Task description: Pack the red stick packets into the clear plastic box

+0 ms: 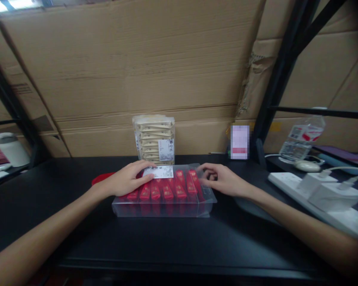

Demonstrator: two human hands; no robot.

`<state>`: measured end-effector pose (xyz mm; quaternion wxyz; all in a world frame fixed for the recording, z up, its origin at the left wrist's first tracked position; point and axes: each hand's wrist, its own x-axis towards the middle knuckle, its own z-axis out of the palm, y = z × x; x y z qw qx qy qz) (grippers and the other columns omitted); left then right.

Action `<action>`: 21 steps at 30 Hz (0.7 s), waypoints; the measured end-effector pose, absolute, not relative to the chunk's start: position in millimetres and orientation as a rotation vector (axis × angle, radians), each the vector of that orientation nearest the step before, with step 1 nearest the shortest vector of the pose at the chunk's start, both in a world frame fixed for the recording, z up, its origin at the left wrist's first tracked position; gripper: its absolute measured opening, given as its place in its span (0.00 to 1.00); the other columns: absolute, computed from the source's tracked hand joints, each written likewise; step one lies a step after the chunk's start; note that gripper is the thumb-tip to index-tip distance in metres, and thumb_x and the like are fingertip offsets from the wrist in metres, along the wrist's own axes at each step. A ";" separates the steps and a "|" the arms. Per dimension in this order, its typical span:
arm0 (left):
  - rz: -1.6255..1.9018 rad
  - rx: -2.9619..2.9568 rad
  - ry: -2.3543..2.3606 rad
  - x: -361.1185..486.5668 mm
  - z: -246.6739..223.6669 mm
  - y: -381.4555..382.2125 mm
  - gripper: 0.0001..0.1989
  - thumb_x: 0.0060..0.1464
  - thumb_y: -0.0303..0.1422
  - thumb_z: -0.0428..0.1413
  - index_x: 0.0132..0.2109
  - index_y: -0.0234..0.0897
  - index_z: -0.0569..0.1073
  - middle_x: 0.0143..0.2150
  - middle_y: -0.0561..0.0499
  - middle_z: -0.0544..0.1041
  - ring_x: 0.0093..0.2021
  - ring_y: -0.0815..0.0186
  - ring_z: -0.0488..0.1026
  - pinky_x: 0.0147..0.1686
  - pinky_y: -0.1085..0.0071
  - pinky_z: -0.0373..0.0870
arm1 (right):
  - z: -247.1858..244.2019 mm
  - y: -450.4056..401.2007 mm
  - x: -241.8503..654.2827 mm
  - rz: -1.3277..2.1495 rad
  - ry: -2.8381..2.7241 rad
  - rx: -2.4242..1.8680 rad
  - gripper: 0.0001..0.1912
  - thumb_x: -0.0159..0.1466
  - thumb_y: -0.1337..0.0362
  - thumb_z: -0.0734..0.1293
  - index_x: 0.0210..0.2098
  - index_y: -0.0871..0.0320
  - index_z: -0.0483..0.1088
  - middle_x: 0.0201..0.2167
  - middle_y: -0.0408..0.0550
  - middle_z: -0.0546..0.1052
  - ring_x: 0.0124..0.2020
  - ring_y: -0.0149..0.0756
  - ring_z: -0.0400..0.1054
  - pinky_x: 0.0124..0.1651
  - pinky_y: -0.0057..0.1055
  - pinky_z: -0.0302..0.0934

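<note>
A clear plastic box (162,209) with a row of red wrapped packets (168,192) inside lies on the black table in front of me. On its top is a white printed label (164,172). My left hand (131,177) rests flat over the box's left part, fingers stretched across the lid and the label's edge. At the right end of the box, my right hand (219,178) has its fingers curved and apart, the tips touching or close to the box's edge. Something red (101,178) lies partly hidden behind my left hand.
Behind the box stands a clear pack of cream packets (155,139). A phone-like screen (240,142) leans at the back. On the right are a white power strip (322,198) with chargers and a water bottle (302,137); on the left, a white flask (12,149). Cardboard (143,59) walls the back.
</note>
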<state>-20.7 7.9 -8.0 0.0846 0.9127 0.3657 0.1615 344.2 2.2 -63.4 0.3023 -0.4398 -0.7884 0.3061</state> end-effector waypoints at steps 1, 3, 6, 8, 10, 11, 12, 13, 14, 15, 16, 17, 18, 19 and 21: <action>0.482 2.724 1.088 -20.7 -8.1 8.1 0.21 0.72 0.46 0.49 0.65 0.43 0.70 0.64 0.44 0.73 0.63 0.54 0.71 0.63 0.56 0.66 | -63.1 2.0 344.0 0.811 -2.100 -1.165 0.18 0.66 0.56 0.69 0.51 0.60 0.73 0.32 0.46 0.79 0.31 0.35 0.71 0.37 0.33 0.65; 0.486 2.727 1.083 -21.0 -8.6 8.7 0.21 0.72 0.46 0.49 0.64 0.43 0.70 0.64 0.44 0.73 0.63 0.54 0.71 0.63 0.56 0.65 | -62.8 1.4 343.6 0.786 -2.127 -1.171 0.16 0.66 0.57 0.69 0.49 0.59 0.75 0.33 0.47 0.80 0.32 0.35 0.71 0.37 0.33 0.64; 0.487 2.732 1.081 -22.0 -9.6 9.7 0.21 0.72 0.46 0.49 0.64 0.44 0.69 0.64 0.44 0.73 0.63 0.54 0.71 0.63 0.55 0.66 | -63.6 1.3 343.6 0.684 -2.142 -1.219 0.14 0.65 0.58 0.69 0.48 0.58 0.75 0.32 0.46 0.79 0.30 0.34 0.71 0.35 0.32 0.63; 0.482 2.733 1.081 -22.4 -10.0 10.0 0.21 0.72 0.46 0.49 0.65 0.44 0.69 0.64 0.44 0.73 0.63 0.54 0.71 0.63 0.55 0.66 | -64.6 1.7 344.5 0.610 -2.149 -1.258 0.15 0.64 0.58 0.70 0.48 0.58 0.74 0.30 0.45 0.79 0.28 0.34 0.70 0.32 0.31 0.61; 0.479 2.729 1.082 -22.4 -10.0 10.0 0.21 0.72 0.46 0.49 0.65 0.44 0.69 0.64 0.44 0.73 0.63 0.54 0.70 0.63 0.55 0.66 | -65.0 2.0 345.7 0.551 -2.170 -1.291 0.15 0.63 0.57 0.71 0.47 0.57 0.74 0.28 0.43 0.78 0.27 0.33 0.70 0.31 0.31 0.59; 0.476 2.727 1.083 -22.3 -9.9 9.9 0.21 0.72 0.46 0.49 0.65 0.44 0.69 0.65 0.44 0.73 0.63 0.54 0.70 0.63 0.55 0.66 | -64.7 1.9 346.2 0.528 -2.185 -1.306 0.14 0.63 0.57 0.71 0.46 0.57 0.74 0.28 0.43 0.78 0.27 0.34 0.70 0.30 0.31 0.59; 0.476 2.725 1.083 -22.1 -9.7 9.9 0.21 0.72 0.46 0.49 0.65 0.43 0.69 0.65 0.44 0.73 0.63 0.54 0.70 0.63 0.55 0.65 | -64.2 1.7 346.5 0.508 -2.202 -1.318 0.13 0.63 0.57 0.71 0.44 0.57 0.74 0.27 0.43 0.78 0.27 0.34 0.70 0.31 0.31 0.59; 0.477 2.724 1.082 -21.9 -9.5 9.8 0.21 0.72 0.46 0.49 0.65 0.43 0.69 0.65 0.44 0.73 0.63 0.54 0.70 0.63 0.55 0.65 | -63.3 1.3 346.6 0.494 -2.220 -1.329 0.11 0.63 0.56 0.70 0.41 0.57 0.75 0.27 0.44 0.78 0.27 0.34 0.70 0.31 0.31 0.59; 0.480 2.724 1.080 -21.7 -9.3 9.7 0.21 0.72 0.46 0.49 0.65 0.43 0.69 0.64 0.44 0.73 0.63 0.54 0.71 0.63 0.55 0.66 | -62.2 0.8 346.5 0.486 -2.236 -1.342 0.10 0.64 0.56 0.70 0.39 0.56 0.75 0.27 0.44 0.78 0.27 0.34 0.70 0.31 0.31 0.58; 0.484 2.724 1.076 -21.6 -9.1 9.6 0.21 0.72 0.45 0.49 0.65 0.43 0.69 0.64 0.44 0.73 0.63 0.54 0.71 0.63 0.55 0.66 | -60.9 0.2 346.2 0.482 -2.249 -1.355 0.10 0.64 0.55 0.69 0.36 0.56 0.75 0.27 0.44 0.78 0.27 0.35 0.70 0.30 0.31 0.58; 0.489 2.724 1.072 -21.5 -8.9 9.6 0.21 0.72 0.45 0.50 0.65 0.43 0.69 0.64 0.44 0.74 0.62 0.54 0.71 0.63 0.55 0.66 | -59.7 -0.3 345.8 0.476 -2.259 -1.367 0.10 0.65 0.55 0.69 0.35 0.56 0.75 0.26 0.44 0.78 0.27 0.35 0.70 0.30 0.31 0.58; 0.493 2.723 1.070 -21.5 -8.7 9.6 0.21 0.72 0.45 0.50 0.65 0.43 0.70 0.64 0.44 0.74 0.62 0.54 0.71 0.62 0.55 0.66 | -58.5 -0.8 345.6 0.465 -2.266 -1.382 0.11 0.65 0.55 0.68 0.34 0.55 0.75 0.26 0.44 0.78 0.27 0.35 0.71 0.30 0.31 0.58; 0.496 2.722 1.070 -21.5 -8.7 9.6 0.21 0.72 0.46 0.50 0.64 0.43 0.70 0.64 0.44 0.74 0.62 0.54 0.71 0.62 0.55 0.66 | -57.4 -1.1 345.5 0.444 -2.271 -1.401 0.11 0.65 0.54 0.68 0.34 0.55 0.75 0.26 0.44 0.78 0.27 0.35 0.71 0.30 0.32 0.57; 0.495 2.722 1.074 -21.5 -8.6 9.5 0.22 0.72 0.46 0.50 0.64 0.43 0.70 0.64 0.44 0.74 0.62 0.54 0.71 0.62 0.54 0.66 | -56.5 -1.2 345.8 0.413 -2.276 -1.427 0.11 0.66 0.54 0.68 0.34 0.54 0.75 0.26 0.44 0.78 0.26 0.35 0.71 0.30 0.32 0.57; 0.492 2.721 1.083 -21.7 -8.6 9.5 0.22 0.71 0.46 0.50 0.64 0.42 0.70 0.64 0.43 0.74 0.62 0.53 0.71 0.62 0.54 0.66 | -55.5 -1.0 347.6 0.326 -2.290 -1.493 0.14 0.66 0.51 0.68 0.34 0.54 0.76 0.26 0.44 0.78 0.26 0.36 0.71 0.29 0.32 0.55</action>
